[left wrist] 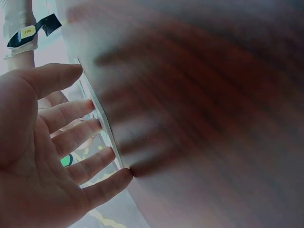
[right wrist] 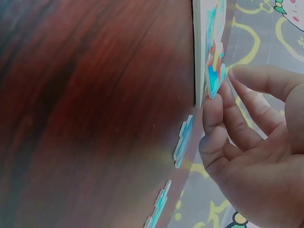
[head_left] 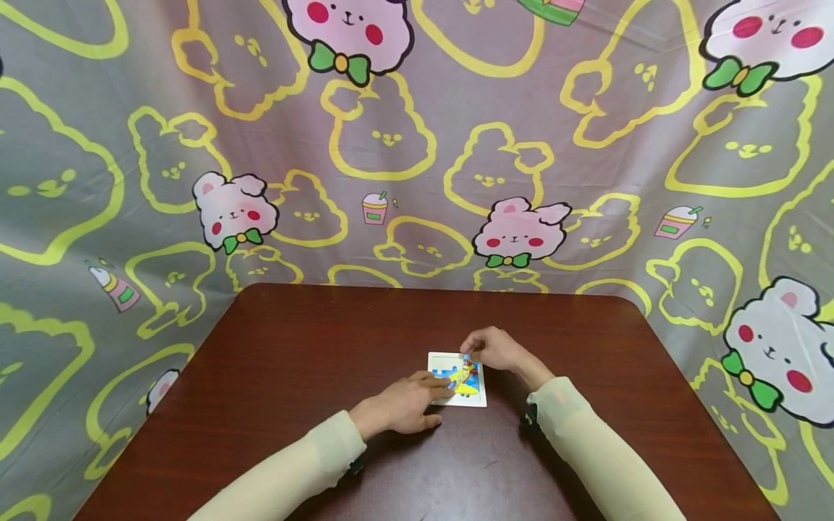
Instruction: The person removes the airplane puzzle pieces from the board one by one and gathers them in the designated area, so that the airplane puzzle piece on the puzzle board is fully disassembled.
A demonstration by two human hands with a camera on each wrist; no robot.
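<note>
A small white-framed puzzle board (head_left: 484,394) lies on the table, with a yellow and blue picture partly filled in and pale bare areas at the left. My left hand (head_left: 404,404) rests over the board's left side, fingers extended; the left wrist view shows the fingers spread along the board's edge (left wrist: 110,135). At the upper right corner, my right hand (head_left: 496,349) pinches a puzzle piece. That blue, red and yellow puzzle piece (right wrist: 216,75) is tilted over the board's corner in the right wrist view, between thumb and fingers.
Two loose blue puzzle pieces, a nearer one (right wrist: 183,141) and a farther one (right wrist: 159,206), lie on the table beyond the board. The brown table (head_left: 313,325) ends at a patterned cloth (head_left: 391,195). Dark bands circle both wrists.
</note>
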